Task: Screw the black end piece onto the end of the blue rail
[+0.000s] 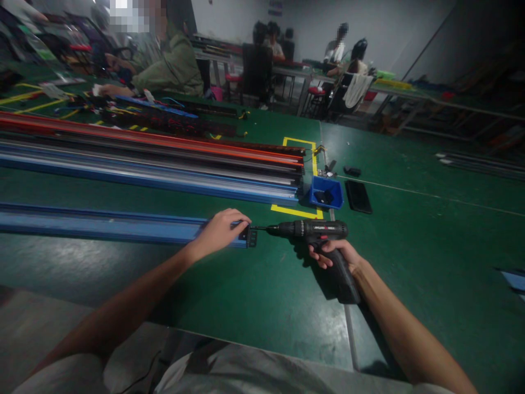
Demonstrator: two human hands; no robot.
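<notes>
My right hand [338, 253] is wrapped round the grip of a black cordless drill [324, 230], its fingers by the trigger. The drill lies level, and its bit [262, 227] points left at a black end cap [251, 237] on a long blue rail [143, 225]. Whether the tip touches a screw is too small to tell. My left hand [221, 230] grips the rail right beside the cap, fingers bent over its upper side and fingertips close to the bit.
Behind lie several long rails [197, 175] in blue, black and orange. A blue bin [327, 192] with small black parts stands next to a phone [358, 196]. Yellow tape [297, 212] marks the green table [410, 262]. Across it a person in a green sleeve [172, 68] works.
</notes>
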